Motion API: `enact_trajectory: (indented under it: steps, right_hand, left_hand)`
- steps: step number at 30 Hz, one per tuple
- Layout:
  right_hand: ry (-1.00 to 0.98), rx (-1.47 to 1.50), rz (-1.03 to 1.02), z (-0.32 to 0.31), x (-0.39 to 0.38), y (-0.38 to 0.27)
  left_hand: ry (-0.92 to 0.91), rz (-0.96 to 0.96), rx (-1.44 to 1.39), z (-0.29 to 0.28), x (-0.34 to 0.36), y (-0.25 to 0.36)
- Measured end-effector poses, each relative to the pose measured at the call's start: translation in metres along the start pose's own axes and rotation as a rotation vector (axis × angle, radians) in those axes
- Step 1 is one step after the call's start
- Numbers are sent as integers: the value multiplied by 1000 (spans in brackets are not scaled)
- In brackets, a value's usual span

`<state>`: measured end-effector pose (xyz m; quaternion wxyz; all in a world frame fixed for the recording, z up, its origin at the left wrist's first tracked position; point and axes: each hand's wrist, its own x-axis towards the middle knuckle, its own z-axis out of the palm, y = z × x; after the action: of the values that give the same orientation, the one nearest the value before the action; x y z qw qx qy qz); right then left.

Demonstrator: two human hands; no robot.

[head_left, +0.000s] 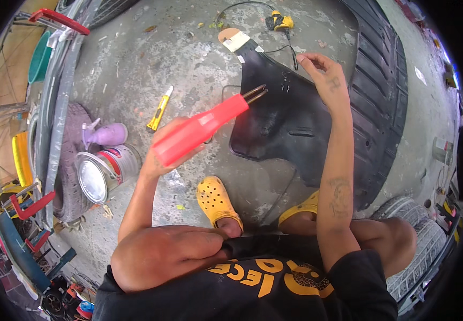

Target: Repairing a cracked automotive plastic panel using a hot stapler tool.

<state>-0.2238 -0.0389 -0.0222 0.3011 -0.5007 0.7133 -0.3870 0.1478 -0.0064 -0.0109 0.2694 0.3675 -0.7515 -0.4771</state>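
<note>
My left hand [162, 160] is closed round a red hand tool [202, 127] with two metal prongs at its tip, held over a black moulded plastic panel [274, 128] on the floor. My right hand [322, 72] is above the panel, thumb and fingers pinched beside a looped black cable [290, 51]; what they hold, if anything, is too small to make out. At the panel's far end lies a cream strip [235, 41]. A yellow utility knife [159, 108] lies on the concrete left of the panel.
A purple spray bottle [108, 134], a paint can [92, 176] and a tire [68, 200] sit at left beside long metal bars [60, 123] with red clamps [65, 21]. A larger black panel [381, 91] and tires [413, 257] lie at right. A yellow-black tool [279, 20] is at the back.
</note>
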Motion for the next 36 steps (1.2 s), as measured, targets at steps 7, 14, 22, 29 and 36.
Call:
enact_trajectory:
  steps: [7,14,22,29,36]
  right_hand:
    - [-314,-166,25,6,36,39]
    - [-786,-137,108,-3,75,36]
    - [-924,-225,-144,-44,65,59]
    - [-915,-99,-24,-31,60,61]
    - [-965,183,88,-7,62,70]
  left_hand:
    - [-176,-79,-66,60,6,-36]
    - [-64,-103,-90,82,-2,-46]
    - [4,-129,-106,79,-6,-37]
    - [-164,-77,-17,11,-9,-3]
    - [-276,-53,234,-22,29,21]
